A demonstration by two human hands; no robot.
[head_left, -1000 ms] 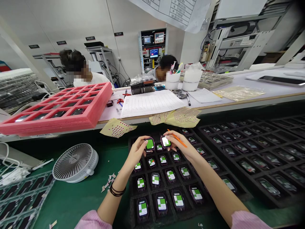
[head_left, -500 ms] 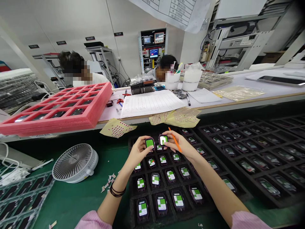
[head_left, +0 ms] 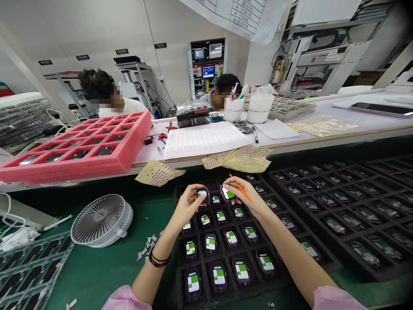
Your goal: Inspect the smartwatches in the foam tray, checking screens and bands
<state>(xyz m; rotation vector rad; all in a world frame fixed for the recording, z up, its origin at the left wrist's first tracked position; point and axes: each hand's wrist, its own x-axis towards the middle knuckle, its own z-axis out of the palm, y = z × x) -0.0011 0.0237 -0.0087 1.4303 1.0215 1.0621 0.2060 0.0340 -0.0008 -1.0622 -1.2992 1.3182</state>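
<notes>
My left hand (head_left: 190, 201) is closed around a smartwatch body (head_left: 203, 193) with a lit screen, its thumb lying on the glass. A second smartwatch body (head_left: 227, 193), showing white and green, is held in my right hand (head_left: 242, 192). An orange pen-like stick (head_left: 240, 188) is also tucked between that hand's fingers. Both hands are over the far end of a black foam tray (head_left: 201, 228). In its compartments lie several more watch bodies (head_left: 218, 275), most with green and white screens.
Another black tray of watches (head_left: 368, 215) lies at right. A white fan (head_left: 102, 219) and a clear plastic tray (head_left: 35, 267) stand at left, with small scraps (head_left: 147, 247) near the fan. A pink foam tray (head_left: 129, 146) overhangs the raised shelf. Two people sit beyond.
The left watch's screen went from mostly green to a dark display with white. The right watch is now tilted and turned, with my right fingers shifted on it. The orange stick moved slightly right.
</notes>
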